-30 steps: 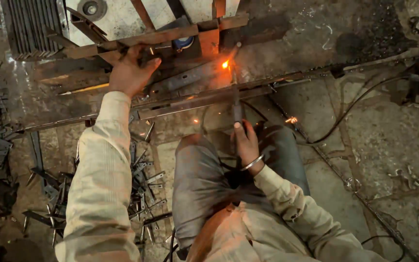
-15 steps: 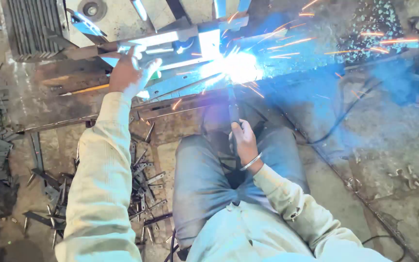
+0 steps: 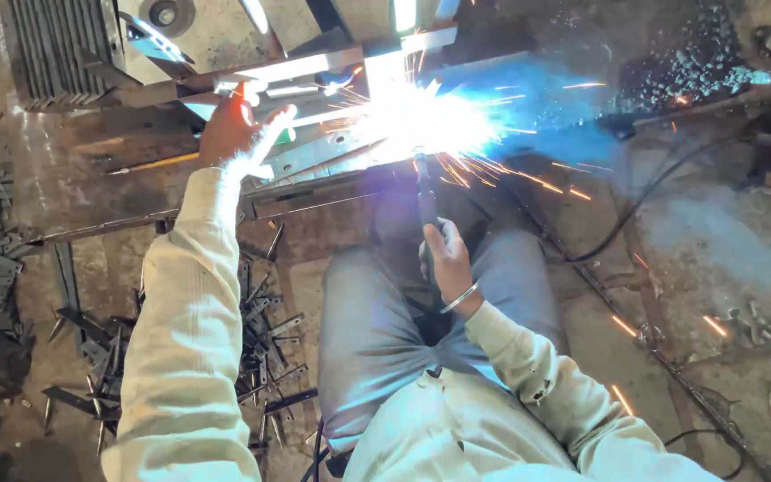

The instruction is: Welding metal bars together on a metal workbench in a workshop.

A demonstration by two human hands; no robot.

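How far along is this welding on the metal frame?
Already done: the long steel bars of the frame lie crossed in place. In hand: the right hand holds the dark welding rod holder at a bright sparking arc, and the left hand steadies a bar. Left: loose scrap metal strips lie unused.

Single head-worn view, looking steeply down, close over lap, arms and floor

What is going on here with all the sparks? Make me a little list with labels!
left hand: pressed on the metal frame
right hand: gripping the welding holder
arc: bright white-blue flash at the holder's tip
sparks: orange streaks flying right
floor left: pile of metal scraps
cable: black, runs right across floor
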